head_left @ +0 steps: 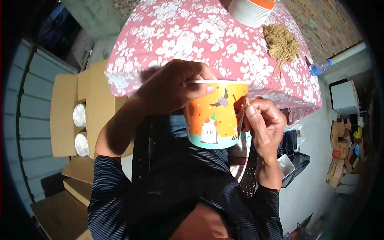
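An orange paper bucket [218, 114] with a bat, a tombstone figure and a teal bottom band is held upright in front of my body, just off the table's near edge. My left hand [176, 86] is closed on its white rim at the left, the thumb on the outer wall and the fingers over the edge. At the bucket's right side, my right hand [264, 118] is closed in a pinch, thumb against forefinger. Something thin and pale shows at those fingertips, too small to name. The inside of the bucket is hidden.
A pink floral cloth [180, 36] covers the table. On it lie a bundle of tan twine [282, 43] and a stack of white-rimmed paper buckets [250, 14]. Cardboard boxes [64, 92] stand at left; a plastic bottle [320, 68] and scattered cartons [340, 144] are at right.
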Tool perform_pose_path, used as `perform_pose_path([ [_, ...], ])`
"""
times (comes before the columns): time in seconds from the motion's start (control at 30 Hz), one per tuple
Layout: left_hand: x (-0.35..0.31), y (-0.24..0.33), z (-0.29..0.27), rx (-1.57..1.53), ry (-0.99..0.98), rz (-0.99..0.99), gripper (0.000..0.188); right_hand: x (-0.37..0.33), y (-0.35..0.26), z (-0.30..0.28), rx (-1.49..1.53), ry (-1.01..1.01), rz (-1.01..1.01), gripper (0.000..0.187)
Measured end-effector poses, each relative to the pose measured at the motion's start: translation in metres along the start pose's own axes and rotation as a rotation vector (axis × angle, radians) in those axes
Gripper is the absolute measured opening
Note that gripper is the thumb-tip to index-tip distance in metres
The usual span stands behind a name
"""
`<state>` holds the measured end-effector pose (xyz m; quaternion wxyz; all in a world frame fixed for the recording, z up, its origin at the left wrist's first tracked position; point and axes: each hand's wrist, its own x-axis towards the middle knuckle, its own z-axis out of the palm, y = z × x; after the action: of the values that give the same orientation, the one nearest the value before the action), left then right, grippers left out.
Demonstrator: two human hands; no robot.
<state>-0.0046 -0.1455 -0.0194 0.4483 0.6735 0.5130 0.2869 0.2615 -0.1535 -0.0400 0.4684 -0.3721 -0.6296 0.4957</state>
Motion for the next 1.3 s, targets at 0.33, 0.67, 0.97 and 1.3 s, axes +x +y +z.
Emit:
perform_pose_path([
  [0.33,-0.037,-0.157,0.085,-0.402,-0.062,0.252,0.022,-0.049,0.121,0.023,-0.028,-0.093,-0.003,0.012],
  [0.67,-0.033,-0.144,0.069,-0.366,-0.306,0.212,0.033,-0.03,0.098,0.007,-0.395,-0.303,-0.143,0.013],
  [0.97,-0.008,-0.12,0.07,-0.169,-0.12,0.244,0.031,-0.005,0.095,0.006,-0.233,-0.263,-0.006,0.017],
  [1.3,0.0,-0.128,0.096,-0.089,-0.027,0.124,0.023,-0.005,0.117,0.007,-0.261,-0.297,0.083,0.02],
])
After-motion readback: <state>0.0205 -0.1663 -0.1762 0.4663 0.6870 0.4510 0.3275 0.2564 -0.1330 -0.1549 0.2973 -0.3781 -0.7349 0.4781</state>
